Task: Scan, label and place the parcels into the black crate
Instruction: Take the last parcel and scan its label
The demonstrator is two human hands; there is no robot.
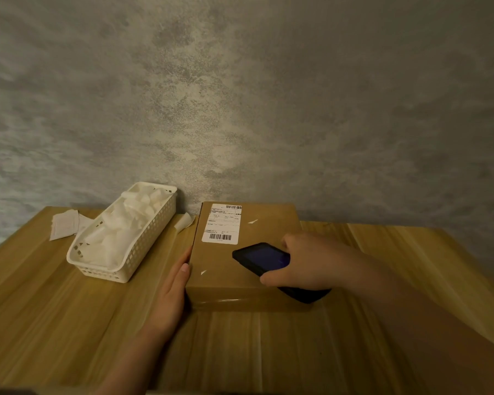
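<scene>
Right hand (305,260): fingers curled round a black handheld scanner (264,259), thumb along its near edge — firm grip. Scanner hovers over the near-right part of the cardboard parcel (240,252), dark screen up, its far end pointing toward the white shipping label (222,223); contact with the box top cannot be told.

Left hand (175,289): fingers straight and together, laid flat against the parcel's left side wall — pressing or steadying, nothing grasped.

Parcel lies flat on the wooden table (69,309), far edge near the grey wall (240,95), label on its far-left top face.

To the left, a white slotted basket (143,246) of white paper pieces; loose white slips (64,223) behind it, one curled slip (185,221) between basket and parcel.
</scene>
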